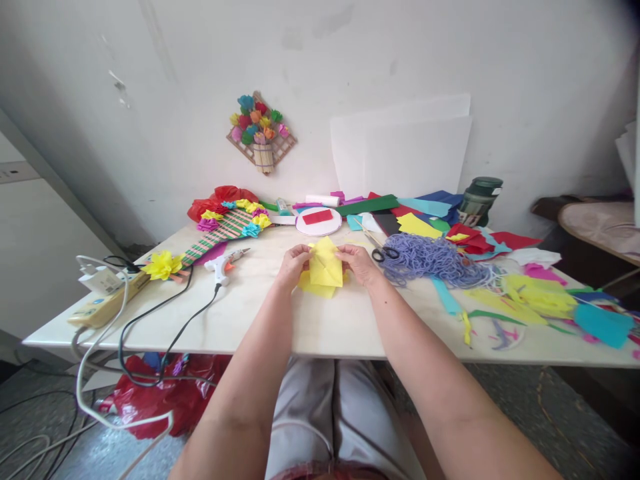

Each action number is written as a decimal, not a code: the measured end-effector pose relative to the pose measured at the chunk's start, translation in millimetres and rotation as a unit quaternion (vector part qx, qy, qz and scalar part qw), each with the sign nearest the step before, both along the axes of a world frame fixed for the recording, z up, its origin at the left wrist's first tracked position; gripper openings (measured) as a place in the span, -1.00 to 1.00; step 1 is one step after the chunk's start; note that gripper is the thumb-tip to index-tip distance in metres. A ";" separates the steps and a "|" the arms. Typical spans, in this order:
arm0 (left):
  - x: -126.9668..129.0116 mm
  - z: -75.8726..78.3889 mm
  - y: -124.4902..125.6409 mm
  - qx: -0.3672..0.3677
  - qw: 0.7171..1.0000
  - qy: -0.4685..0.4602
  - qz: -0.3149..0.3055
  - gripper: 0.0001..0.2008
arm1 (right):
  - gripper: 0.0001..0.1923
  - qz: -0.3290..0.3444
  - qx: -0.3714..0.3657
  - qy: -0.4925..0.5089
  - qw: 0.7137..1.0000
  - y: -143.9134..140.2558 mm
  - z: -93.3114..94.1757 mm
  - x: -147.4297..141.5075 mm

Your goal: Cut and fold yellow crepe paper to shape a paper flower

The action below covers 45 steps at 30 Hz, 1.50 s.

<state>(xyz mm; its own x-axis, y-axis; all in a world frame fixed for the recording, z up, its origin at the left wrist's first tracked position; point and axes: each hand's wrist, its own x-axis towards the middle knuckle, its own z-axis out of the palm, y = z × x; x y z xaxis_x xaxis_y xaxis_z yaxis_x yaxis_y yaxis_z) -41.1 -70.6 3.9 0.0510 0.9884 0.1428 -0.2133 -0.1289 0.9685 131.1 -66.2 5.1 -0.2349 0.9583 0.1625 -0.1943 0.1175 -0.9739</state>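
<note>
A piece of yellow crepe paper (326,263) is held up between both hands over the middle of the table. My left hand (295,264) pinches its left edge, and my right hand (358,263) pinches the right edge. Beneath it, more yellow paper (316,289) shows at the lower left. Just beyond the hands lies a white round disc (305,229) with a folded red paper (318,217) on it. Black-handled scissors (385,254) rest to the right of my right hand, against a heap of purple yarn (430,259).
Left on the table are a hot glue gun (223,267) with a trailing cord, a power strip (103,303) and a striped fan shape (220,233) with paper flowers. Coloured paper scraps (540,297) and a dark green bottle (481,201) are at right. A red plastic bag (150,397) sits below.
</note>
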 end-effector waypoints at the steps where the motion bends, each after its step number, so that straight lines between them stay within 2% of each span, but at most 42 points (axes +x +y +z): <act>1: 0.2 0.0 0.0 -0.001 1.000 0.002 0.000 -0.87 | -0.79 -0.001 -0.001 0.000 1.000 -0.1 0.1 -0.2; 16: -0.6 -0.4 0.1 -0.017 0.997 -0.065 -0.033 -0.78 | -0.73 -0.008 -0.006 0.014 1.000 1.1 -1.3 -0.5; 27: -0.3 -1.1 0.2 0.000 0.999 -0.046 -0.025 -0.86 | -0.81 0.007 0.010 0.037 0.999 0.2 -0.9 0.4; 32: -0.5 -0.5 1.1 -0.004 0.999 -0.037 -0.015 -0.88 | -0.81 -0.012 0.024 0.018 0.999 -0.7 -0.4 -1.0; 39: -0.4 -0.5 -2.7 0.037 0.999 -0.003 -0.020 -0.77 | -0.71 -0.024 0.025 -0.003 0.999 -1.3 1.1 -3.4; 45: -0.4 -0.5 -2.8 0.020 1.000 0.004 -0.014 -0.68 | -0.64 -0.027 0.037 -0.013 0.999 -1.1 1.0 -3.7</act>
<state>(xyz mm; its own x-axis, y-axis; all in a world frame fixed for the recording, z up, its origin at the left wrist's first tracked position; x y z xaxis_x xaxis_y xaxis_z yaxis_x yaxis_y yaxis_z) -41.5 -73.4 3.4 0.0803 0.9800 0.1821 -0.2100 -0.1620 0.9642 127.4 -67.3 6.1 -0.1893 0.9549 0.2287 -0.1603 0.1997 -0.9666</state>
